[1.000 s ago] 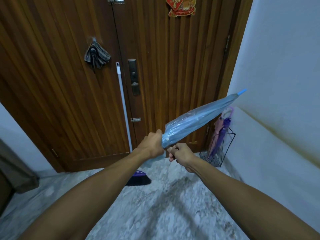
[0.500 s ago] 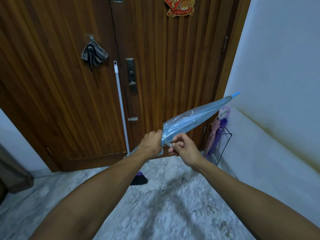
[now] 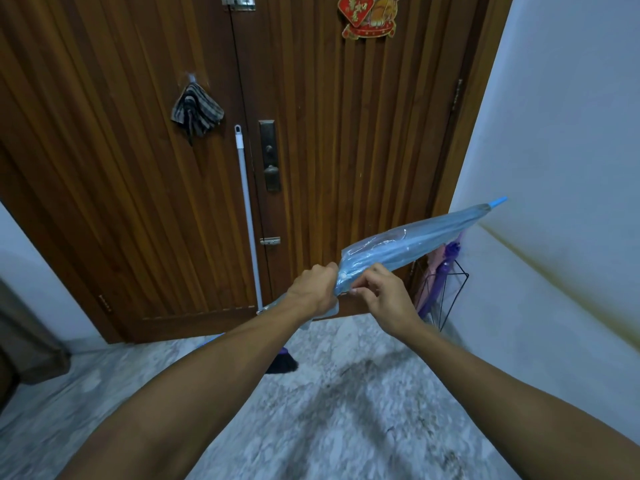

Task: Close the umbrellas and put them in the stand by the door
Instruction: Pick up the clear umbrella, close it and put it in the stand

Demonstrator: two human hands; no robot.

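The blue umbrella [image 3: 412,244] was folded and slanted up toward the wall, tip high, above the wire stand [image 3: 446,292] in the floor's corner by the door. The left hand [image 3: 313,289] clenched its gathered canopy; the right hand [image 3: 384,299] pinched the strap there. Wrapping snugly before fastening would probably work best.

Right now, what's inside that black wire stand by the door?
Inside the wire stand are a pink umbrella and a purple umbrella, both closed and leaning. The blue umbrella covers their tops, and the right hand hides part of the stand's bottom.
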